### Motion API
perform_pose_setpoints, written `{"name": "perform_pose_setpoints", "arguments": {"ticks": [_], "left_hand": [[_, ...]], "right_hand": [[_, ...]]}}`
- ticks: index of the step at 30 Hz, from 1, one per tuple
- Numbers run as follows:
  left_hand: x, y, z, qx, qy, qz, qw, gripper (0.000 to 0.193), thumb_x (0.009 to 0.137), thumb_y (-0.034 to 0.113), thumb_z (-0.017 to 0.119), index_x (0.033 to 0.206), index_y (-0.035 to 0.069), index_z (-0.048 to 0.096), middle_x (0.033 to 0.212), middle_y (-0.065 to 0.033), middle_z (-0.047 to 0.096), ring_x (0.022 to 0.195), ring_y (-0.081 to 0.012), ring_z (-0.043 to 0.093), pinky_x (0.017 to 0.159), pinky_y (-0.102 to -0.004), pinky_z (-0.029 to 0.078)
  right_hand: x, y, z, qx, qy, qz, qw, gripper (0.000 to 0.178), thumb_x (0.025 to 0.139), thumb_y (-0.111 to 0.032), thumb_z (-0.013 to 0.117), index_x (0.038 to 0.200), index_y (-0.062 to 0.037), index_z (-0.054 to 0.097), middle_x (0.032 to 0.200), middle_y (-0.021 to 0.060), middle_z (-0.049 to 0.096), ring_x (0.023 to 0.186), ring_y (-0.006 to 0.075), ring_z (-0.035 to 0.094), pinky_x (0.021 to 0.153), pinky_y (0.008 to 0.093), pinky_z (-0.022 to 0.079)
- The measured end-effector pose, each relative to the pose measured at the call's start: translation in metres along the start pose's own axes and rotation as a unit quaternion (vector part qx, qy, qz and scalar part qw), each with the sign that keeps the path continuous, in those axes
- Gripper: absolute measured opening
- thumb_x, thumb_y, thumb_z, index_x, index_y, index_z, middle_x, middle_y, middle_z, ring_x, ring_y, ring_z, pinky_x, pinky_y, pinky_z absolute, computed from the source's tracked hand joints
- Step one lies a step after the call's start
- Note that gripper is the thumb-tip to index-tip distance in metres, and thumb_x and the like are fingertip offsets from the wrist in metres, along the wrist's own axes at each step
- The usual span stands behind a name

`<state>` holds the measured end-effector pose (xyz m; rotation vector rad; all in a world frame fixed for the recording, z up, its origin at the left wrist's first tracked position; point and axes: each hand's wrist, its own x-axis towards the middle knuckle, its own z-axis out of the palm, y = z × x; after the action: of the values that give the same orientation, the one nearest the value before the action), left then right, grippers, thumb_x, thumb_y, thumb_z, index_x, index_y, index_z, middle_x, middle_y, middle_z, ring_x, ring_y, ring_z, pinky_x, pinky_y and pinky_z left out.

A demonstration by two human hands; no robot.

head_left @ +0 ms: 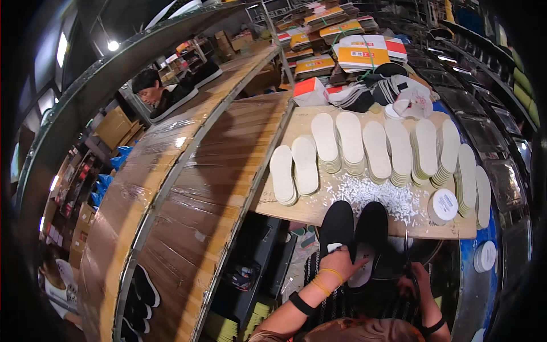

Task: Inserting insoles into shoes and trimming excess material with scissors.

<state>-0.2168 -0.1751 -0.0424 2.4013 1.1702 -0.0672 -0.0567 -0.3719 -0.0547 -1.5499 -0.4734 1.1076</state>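
Two black shoes [337,219] are being held side by side at the near edge of the bench [273,210], their toes reaching over it. They are being gripped at their openings by the left hand [336,265], its fingers bent over one shoe and its thumb stretched toward the other; a white scrap [334,247] is showing at the fingertips. Below the bench's near edge, toward its right end, the right hand [417,279] is being partly hidden by something dark; whether its fingers are pinching or spread cannot be told. White bits [379,196] are being seen scattered on the bench's near half, with a white tub [443,206] standing at their right. Cream insoles [376,149] are being kept in stacks across the bench, and boxes [364,54] are being piled beyond it.
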Motion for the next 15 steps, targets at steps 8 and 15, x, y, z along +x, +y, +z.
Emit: {"name": "perform_pose_setpoints", "arguments": {"ticks": [8,15], "left_hand": [[0.025,-0.029,0.03,0.049,0.099,0.12,0.987,0.032,0.084,0.027,0.045,0.069,0.006,0.063,0.067,-0.0187,0.06,0.062,-0.035,0.06,0.056,-0.0454,0.047],[-0.015,-0.088,-0.024,-0.168,0.014,0.205,0.964,0.021,0.067,0.014,0.061,0.084,0.003,0.064,0.085,-0.0157,0.063,0.081,-0.0341,0.06,0.072,-0.038,0.046]], "right_hand": [[-0.007,0.006,-0.012,-0.017,-0.005,-0.166,0.986,0.031,0.083,-0.011,0.048,0.112,-0.0014,0.045,0.06,0.006,0.052,0.039,0.0091,0.042,0.036,0.0203,0.03],[0.005,-0.025,-0.041,-0.314,-0.09,-0.134,0.936,0.067,0.066,-0.034,0.074,0.119,-0.0063,0.047,0.11,0.0136,0.056,0.102,0.0285,0.055,0.087,0.0339,0.041]]}}
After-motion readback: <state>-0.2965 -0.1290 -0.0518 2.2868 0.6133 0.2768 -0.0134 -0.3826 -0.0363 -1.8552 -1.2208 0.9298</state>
